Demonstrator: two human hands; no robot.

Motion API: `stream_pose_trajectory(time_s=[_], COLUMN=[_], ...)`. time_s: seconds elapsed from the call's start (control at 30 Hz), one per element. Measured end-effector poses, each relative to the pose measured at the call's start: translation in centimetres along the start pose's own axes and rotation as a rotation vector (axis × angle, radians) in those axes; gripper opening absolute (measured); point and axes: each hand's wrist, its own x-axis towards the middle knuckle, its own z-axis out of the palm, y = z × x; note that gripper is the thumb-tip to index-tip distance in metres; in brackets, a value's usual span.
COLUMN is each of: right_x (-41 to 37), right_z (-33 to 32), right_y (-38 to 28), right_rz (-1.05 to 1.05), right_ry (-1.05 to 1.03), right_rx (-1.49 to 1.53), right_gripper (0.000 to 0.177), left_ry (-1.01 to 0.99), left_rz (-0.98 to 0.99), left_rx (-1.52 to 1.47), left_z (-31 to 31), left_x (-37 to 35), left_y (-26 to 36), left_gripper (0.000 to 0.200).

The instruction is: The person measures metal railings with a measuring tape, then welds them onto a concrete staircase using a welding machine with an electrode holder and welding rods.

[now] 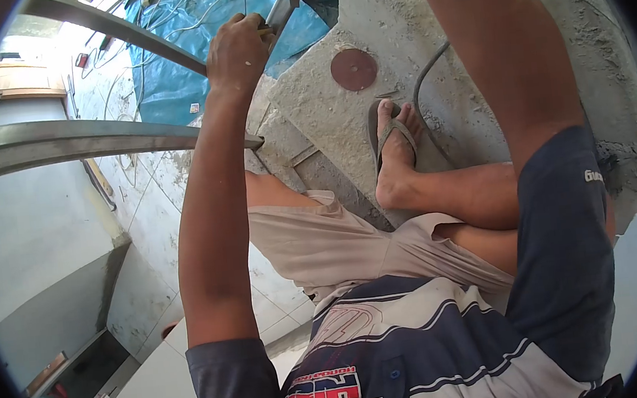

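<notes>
My left hand (237,53) is raised at the top of the view with its fingers curled closed. It rests against a slanting metal bar (284,21). A small dark and yellowish piece shows at the fingertips, and a thin dark line rises above the knuckles; what the hand holds cannot be made out. Two more metal bars, an upper one (118,33) and a lower one (86,142), run in from the left. My right arm (501,39) reaches up past the top edge, so the right hand is out of view.
A reddish-brown disc (354,69) lies on the rough concrete (394,22) beside my sandalled foot (395,143). Close by, a dark cable (421,88) curves along the ground. Behind the bars spreads a blue tarp (172,83) with cords on it. White tiles (142,214) cover the floor at left.
</notes>
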Motion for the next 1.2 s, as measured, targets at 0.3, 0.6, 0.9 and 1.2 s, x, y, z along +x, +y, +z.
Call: stream_pose_trajectory(time_s=[0.3, 0.6, 0.9, 1.2], right_x=[-2.0, -1.5, -1.5, -0.7], right_z=[2.2, 3.4, 3.4, 3.9], right_y=[5.1, 6.3, 6.1, -16.2], right_rz=[0.267, 0.248, 0.219, -0.807], right_ry=[-0.036, 0.001, 0.063, 0.193], right_rx=[-0.038, -0.067, -0.079, 0.436], right_gripper=[0.094, 0.077, 0.059, 0.042], left_ry=[0.002, 0.005, 0.005, 0.019], left_rz=[0.017, 0.057, 0.071, 0.078], left_rx=[0.021, 0.064, 0.079, 0.091], left_z=[0.2, 0.4, 0.4, 0.6], left_x=[0.0, 0.2, 0.2, 0.3], left_y=[-0.4, -0.7, -0.7, -0.7], left_gripper=[0.028, 0.028, 0.025, 0.023])
